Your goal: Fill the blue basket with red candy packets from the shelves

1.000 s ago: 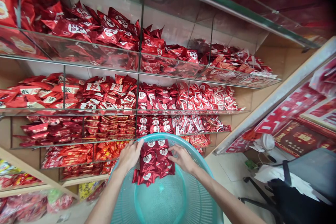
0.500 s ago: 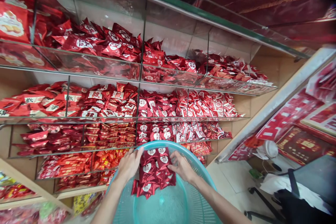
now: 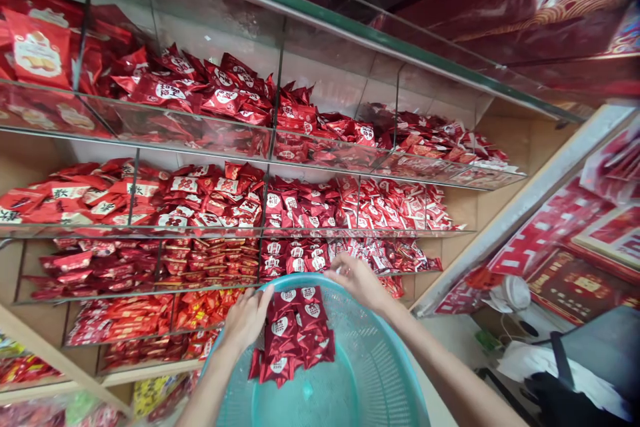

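A teal plastic basket sits low in the middle, with a stack of dark red packets showing white labels inside it near the far rim. My left hand rests at the basket's left rim, beside the stack, its thumb apart from the fingers. Over the far rim, just in front of the lowest shelves of packets, my right hand is raised with its fingers curled; whether it holds anything is too small to tell.
Glass-fronted shelves filled with red packets span the view behind the basket. A wooden side panel stands to the right. Beyond it are red printed goods, a white cloth and a dark chair.
My right hand has moved up and away from the packet stack to the basket's far rim. My left hand stays beside the stack. The view has shifted slightly.
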Available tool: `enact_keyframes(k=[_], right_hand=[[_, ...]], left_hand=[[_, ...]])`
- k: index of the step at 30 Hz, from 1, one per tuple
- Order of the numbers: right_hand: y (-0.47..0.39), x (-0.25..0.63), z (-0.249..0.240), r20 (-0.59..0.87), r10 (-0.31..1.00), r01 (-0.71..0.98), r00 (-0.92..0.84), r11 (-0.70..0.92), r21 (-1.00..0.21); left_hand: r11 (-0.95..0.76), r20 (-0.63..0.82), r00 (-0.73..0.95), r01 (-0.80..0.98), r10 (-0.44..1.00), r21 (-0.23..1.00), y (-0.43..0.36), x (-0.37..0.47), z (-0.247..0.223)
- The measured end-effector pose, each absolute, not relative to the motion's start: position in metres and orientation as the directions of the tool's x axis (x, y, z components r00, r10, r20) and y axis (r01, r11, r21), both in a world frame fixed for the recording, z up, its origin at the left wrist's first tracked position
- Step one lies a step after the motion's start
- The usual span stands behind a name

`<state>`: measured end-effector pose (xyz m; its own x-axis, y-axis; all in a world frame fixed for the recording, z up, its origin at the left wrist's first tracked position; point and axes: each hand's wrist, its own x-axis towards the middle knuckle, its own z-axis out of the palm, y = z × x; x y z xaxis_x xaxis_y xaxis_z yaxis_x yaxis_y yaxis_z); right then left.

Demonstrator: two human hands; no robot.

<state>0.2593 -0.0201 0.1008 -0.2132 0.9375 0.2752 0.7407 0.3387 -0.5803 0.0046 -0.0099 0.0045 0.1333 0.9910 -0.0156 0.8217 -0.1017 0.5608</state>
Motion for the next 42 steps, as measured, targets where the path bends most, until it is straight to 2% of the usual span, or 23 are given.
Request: enact_keyframes(k=[3, 6, 9, 13, 16, 19, 23, 28, 33, 38, 42], right_hand=[[0.008, 0.251, 0.141, 0.433, 0.879, 0.741, -0.2, 0.425, -0.52], [0.041, 0.245, 0.162, 0.518, 0.833, 0.834, -0.196, 0.42, -0.359], [0.067, 0.239, 0.169, 0.5, 0.826, 0.911, -0.261, 0.382, -0.155], [0.084, 0.232, 0.174, 0.445, 0.816, 0.922, -0.37, 0.382, 0.067], [0.088, 0.231, 0.178, 0.441, 0.778, 0.892, -0.446, 0.426, 0.152], [0.088, 0.232, 0.181, 0.476, 0.744, 0.878, -0.469, 0.448, 0.166], [0.089, 0.236, 0.182, 0.607, 0.692, 0.886, -0.391, 0.461, 0.047], [0.091, 0.242, 0.182, 0.728, 0.676, 0.811, -0.118, 0.488, -0.322], [0.067, 0.24, 0.186, 0.681, 0.731, 0.604, 0.044, 0.523, -0.601], [0.018, 0.228, 0.175, 0.617, 0.786, 0.419, 0.049, 0.544, -0.727], [-0.012, 0.222, 0.135, 0.496, 0.867, 0.323, 0.046, 0.457, -0.828]], left_hand=[[-0.097, -0.012, 0.125, 0.82, 0.992, 0.564, -0.011, 0.005, 0.005], [-0.098, -0.009, 0.125, 0.815, 0.992, 0.571, -0.011, 0.005, 0.006], [-0.095, -0.011, 0.124, 0.813, 0.992, 0.574, -0.012, 0.004, 0.006], [-0.093, -0.001, 0.115, 0.805, 0.993, 0.586, -0.012, 0.004, 0.005], [-0.087, -0.001, 0.109, 0.801, 0.994, 0.592, -0.013, 0.004, 0.006], [-0.088, -0.003, 0.111, 0.801, 0.994, 0.592, -0.013, 0.005, 0.008], [-0.092, 0.0, 0.114, 0.806, 0.993, 0.585, -0.013, 0.005, 0.008], [-0.107, 0.016, 0.12, 0.804, 0.993, 0.585, -0.012, 0.004, 0.005], [-0.108, 0.012, 0.124, 0.808, 0.992, 0.579, -0.012, 0.004, 0.006], [-0.097, -0.003, 0.119, 0.823, 0.993, 0.56, -0.011, 0.006, 0.007], [-0.096, -0.007, 0.119, 0.837, 0.993, 0.538, -0.012, 0.007, 0.007]])
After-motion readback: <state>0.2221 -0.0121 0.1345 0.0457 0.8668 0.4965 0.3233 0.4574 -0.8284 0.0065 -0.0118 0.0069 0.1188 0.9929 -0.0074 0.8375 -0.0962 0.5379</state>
